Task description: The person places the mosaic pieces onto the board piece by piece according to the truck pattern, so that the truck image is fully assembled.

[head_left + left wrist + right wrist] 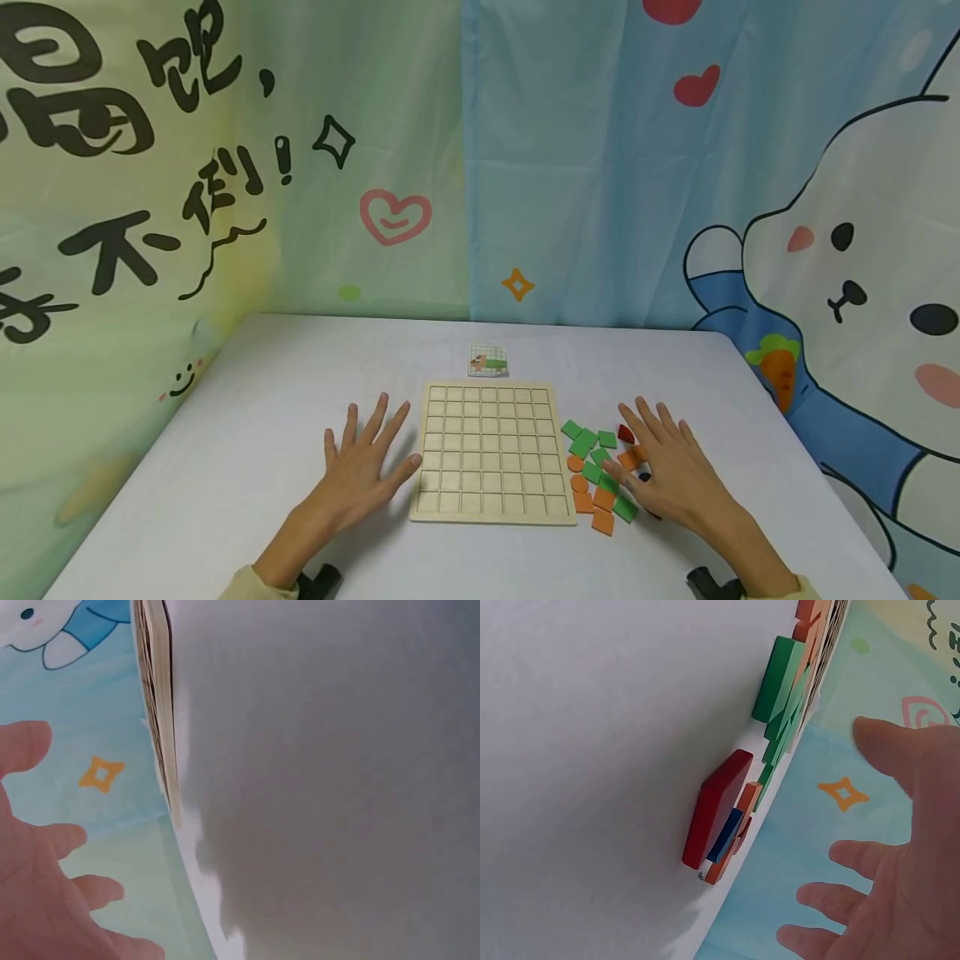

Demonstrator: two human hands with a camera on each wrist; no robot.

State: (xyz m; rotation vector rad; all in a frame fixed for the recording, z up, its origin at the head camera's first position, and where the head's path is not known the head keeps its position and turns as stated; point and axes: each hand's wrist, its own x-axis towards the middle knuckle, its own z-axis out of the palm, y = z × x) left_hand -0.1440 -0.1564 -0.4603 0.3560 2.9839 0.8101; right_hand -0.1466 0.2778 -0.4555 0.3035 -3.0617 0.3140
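A square wooden grid board (491, 450) lies on the white table between the two hands. My left hand (363, 467), palm down with fingers spread, is at the board's left edge and holds nothing. On the other side my right hand (671, 475) spreads its fingers over the right part of a group of flat pieces, also holding nothing. Several green pieces (584, 442), orange squares (602, 522) and orange discs (579, 483) lie beside the board. In the right wrist view a dark red piece (716, 810) and a blue piece (725, 835) show; the right hand partly covers these from above.
Behind the board lies a small picture card (488, 362) with a grid and a coloured pattern. The white table (337, 350) reaches back to a printed curtain (555, 167). Dark wrist-camera mounts (321, 581) are on both wrists.
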